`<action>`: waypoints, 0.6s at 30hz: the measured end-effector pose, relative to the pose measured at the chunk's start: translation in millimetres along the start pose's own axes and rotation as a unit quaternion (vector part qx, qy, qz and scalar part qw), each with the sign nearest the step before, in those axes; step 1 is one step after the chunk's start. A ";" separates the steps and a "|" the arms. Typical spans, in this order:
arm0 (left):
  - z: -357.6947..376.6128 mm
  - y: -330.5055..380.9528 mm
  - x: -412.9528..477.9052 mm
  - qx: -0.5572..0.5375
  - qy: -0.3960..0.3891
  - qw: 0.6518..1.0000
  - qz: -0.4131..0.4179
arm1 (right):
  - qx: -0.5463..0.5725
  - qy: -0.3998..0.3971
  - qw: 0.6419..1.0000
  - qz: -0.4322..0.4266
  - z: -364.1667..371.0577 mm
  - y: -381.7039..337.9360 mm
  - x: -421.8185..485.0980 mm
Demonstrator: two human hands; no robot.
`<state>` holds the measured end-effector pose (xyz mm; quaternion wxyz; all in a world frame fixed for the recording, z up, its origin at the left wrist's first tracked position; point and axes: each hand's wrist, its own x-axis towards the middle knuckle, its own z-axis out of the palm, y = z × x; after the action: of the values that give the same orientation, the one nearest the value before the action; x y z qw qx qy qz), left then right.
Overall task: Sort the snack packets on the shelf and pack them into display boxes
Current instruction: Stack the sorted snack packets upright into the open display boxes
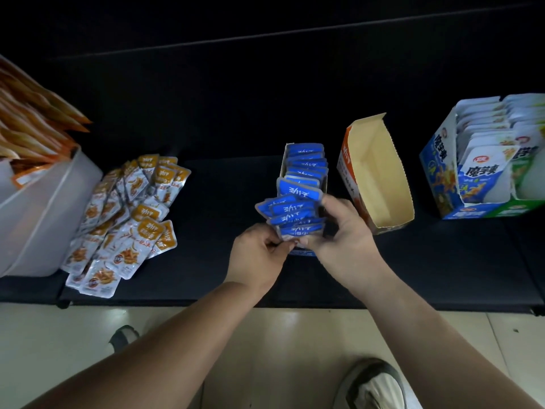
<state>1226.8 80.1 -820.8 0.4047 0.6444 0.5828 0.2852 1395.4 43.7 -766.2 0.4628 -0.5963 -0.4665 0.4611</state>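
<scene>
Head view, fanned blue packets [290, 208], white lettering, left hand [259, 252] pinching, right hand [340, 230] gripping them

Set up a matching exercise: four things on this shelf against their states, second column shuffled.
1. fanned blue packets
2. orange packets
3. orange display box
4. blue-and-green box

A. empty, top open
B. loose heap, left
C. gripped by left hand and right hand
D. packed with white packets

Pairs: 1-C, 2-B, 3-A, 4-D
</scene>
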 end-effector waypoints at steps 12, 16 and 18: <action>-29.8 35.5 10.2 -0.077 -0.050 0.995 0.044 | -0.097 0.003 0.995 -0.010 -1.8 15.0 9.8; -30.7 32.2 14.2 -0.028 -0.048 0.997 0.049 | -0.066 0.107 0.990 0.063 -14.4 22.4 -1.5; -31.0 33.8 17.1 -0.019 -0.057 0.997 0.046 | -0.033 0.089 0.986 0.136 -16.9 29.6 -6.2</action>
<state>1221.1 103.0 -777.9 0.4358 0.6777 0.5229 0.2781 1415.0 31.5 -792.1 0.4152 -0.7082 -0.3529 0.4489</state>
